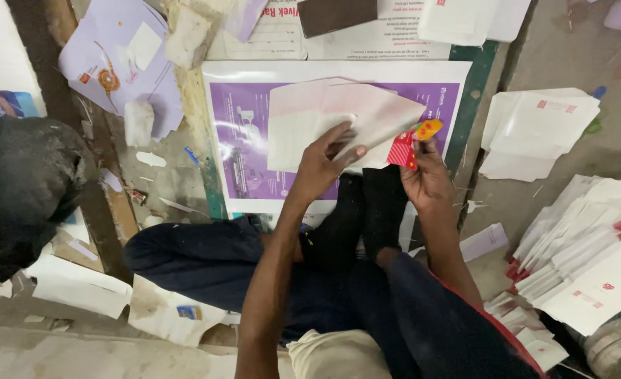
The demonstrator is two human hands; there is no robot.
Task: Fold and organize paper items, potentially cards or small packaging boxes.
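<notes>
A white paper envelope lies unfolded on a purple and white printed sheet in front of me. My left hand presses flat on the envelope's lower right flap, fingers spread. My right hand pinches a small red card with an orange and yellow ornament at the envelope's right edge. My legs in dark trousers and dark socks stretch out below the sheet.
A fanned stack of white and red envelopes lies at the right, a smaller white pile above it. Printed sheets and paper scraps litter the upper left. Another person's dark-haired head is at the left edge.
</notes>
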